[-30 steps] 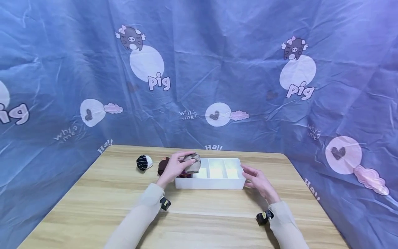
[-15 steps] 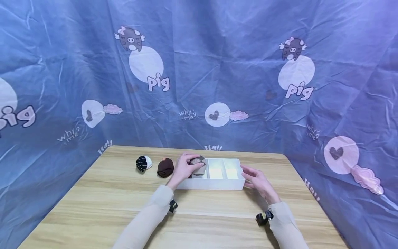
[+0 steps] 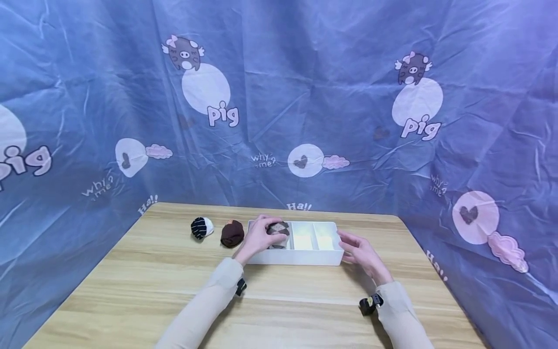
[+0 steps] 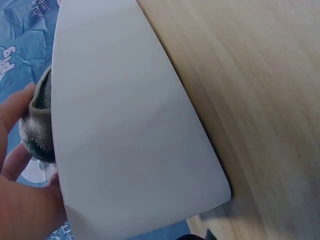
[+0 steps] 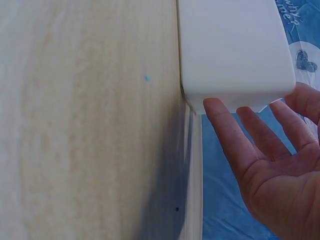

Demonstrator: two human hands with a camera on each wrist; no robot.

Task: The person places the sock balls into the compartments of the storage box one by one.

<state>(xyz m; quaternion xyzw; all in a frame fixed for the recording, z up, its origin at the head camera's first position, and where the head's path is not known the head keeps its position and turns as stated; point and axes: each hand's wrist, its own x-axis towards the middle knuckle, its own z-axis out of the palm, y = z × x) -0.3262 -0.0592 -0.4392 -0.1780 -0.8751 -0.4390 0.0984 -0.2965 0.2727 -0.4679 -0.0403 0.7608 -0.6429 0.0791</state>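
Note:
My left hand (image 3: 260, 236) pinches a rolled-up argyle sock (image 3: 279, 233) in grey and brown, low in the second compartment from the left of a white divided box (image 3: 296, 258). From the left wrist, the sock's knitted roll (image 4: 41, 117) shows between thumb and fingers, partly behind the box's long wall (image 4: 120, 120). The leftmost compartment is mostly covered by this hand. My right hand (image 3: 361, 252) steadies the box's right end. In the right wrist view its extended fingers (image 5: 227, 132) touch the end wall.
Left of the box, a dark brown rolled sock (image 3: 232, 234) lies on the wooden table (image 3: 296, 310). Farther left is a black-and-white striped rolled sock (image 3: 201, 229). A blue printed curtain (image 3: 279, 111) hangs around the table's back and sides.
The left hand has carried the argyle sock rightward and down into the second compartment, uncovering the brown sock on the table. The right hand and the box have stayed in place.

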